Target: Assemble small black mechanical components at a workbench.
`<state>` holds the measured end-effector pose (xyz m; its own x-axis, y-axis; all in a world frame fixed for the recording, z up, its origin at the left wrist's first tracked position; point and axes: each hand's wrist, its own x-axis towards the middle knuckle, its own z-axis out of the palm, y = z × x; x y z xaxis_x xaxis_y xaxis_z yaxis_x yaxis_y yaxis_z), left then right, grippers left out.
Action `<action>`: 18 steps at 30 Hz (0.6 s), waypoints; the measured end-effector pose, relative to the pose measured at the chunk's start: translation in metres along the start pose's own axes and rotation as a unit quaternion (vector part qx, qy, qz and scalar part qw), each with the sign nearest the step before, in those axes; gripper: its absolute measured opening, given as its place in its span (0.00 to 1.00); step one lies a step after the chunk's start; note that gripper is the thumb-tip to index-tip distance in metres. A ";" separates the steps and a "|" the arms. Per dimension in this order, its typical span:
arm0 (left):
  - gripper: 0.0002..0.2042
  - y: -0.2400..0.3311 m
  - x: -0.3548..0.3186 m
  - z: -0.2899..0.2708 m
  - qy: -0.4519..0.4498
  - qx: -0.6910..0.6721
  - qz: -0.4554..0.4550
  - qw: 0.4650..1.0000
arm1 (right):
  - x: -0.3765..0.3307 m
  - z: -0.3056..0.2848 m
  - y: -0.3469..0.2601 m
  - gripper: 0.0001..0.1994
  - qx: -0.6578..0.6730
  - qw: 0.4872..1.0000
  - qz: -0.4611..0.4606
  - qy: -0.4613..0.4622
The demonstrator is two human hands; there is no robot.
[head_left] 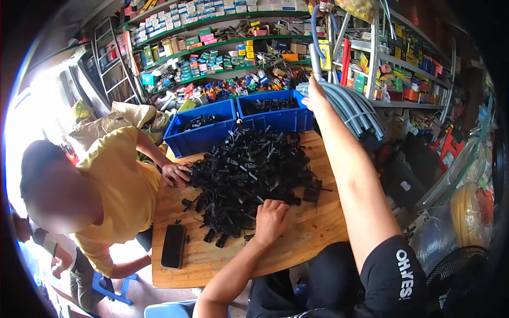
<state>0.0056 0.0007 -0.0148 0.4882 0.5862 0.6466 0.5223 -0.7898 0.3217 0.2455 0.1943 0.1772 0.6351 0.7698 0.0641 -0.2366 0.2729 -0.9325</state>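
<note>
A large heap of small black plastic parts point(249, 169) covers the middle of the wooden table point(318, 228). My left hand point(272, 221) rests at the heap's near edge, its fingers curled down; whatever is under them is hidden. My right arm stretches far forward, and my right hand point(316, 96) is at the right end of the right blue bin point(275, 120). Its thumb and a finger stand apart, with nothing visible in them. Similar black pieces lie inside this bin and in the left blue bin point(199, 139).
A black phone point(173, 246) lies at the table's near left. On the left, a person in a yellow shirt point(119, 175) has a hand point(176, 174) against the heap. Coiled grey hoses point(355, 114) are beyond my right hand. Shelves of small boxes point(207, 66) line the back.
</note>
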 end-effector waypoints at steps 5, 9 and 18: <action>0.10 -0.003 0.002 0.003 0.006 0.029 -0.008 1.000 | -0.045 -0.027 0.056 0.12 -0.137 0.951 -0.063 -0.270; 0.08 -0.006 0.008 0.012 -0.044 -0.014 0.009 0.999 | -0.097 -0.090 0.117 0.09 -0.258 0.886 -0.179 -0.340; 0.08 -0.022 0.000 0.026 0.021 -0.146 0.040 0.988 | -0.169 -0.104 0.127 0.18 -0.374 0.744 -0.421 -0.359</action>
<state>0.0122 0.0224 -0.0401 0.4876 0.5171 0.7035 0.2567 -0.8550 0.4506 0.1848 0.0389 0.0109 -0.2940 0.6907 0.6606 0.6690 0.6424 -0.3739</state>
